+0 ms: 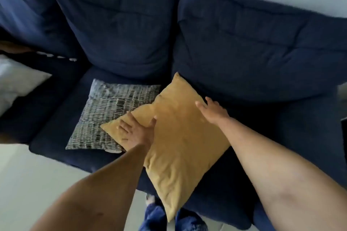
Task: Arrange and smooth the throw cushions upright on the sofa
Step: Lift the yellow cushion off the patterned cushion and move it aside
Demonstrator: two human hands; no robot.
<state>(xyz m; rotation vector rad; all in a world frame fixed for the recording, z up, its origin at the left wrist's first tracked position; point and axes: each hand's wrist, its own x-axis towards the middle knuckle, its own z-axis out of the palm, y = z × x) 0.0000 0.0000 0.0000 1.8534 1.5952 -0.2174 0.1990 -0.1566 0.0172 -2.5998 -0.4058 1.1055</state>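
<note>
The yellow cushion [180,137] lies flat on the sofa [262,43] seat, with its near corner hanging over the front edge. Its left corner sits on top of the patterned cushion [105,110]. The left hand [135,131] presses flat on the yellow cushion's left corner, its grip open. The right hand [212,110] rests open on the far right edge. A white cushion [16,82] lies far to the left. If the hands lift unevenly, the yellow cushion could slip off the front onto the floor.
</note>
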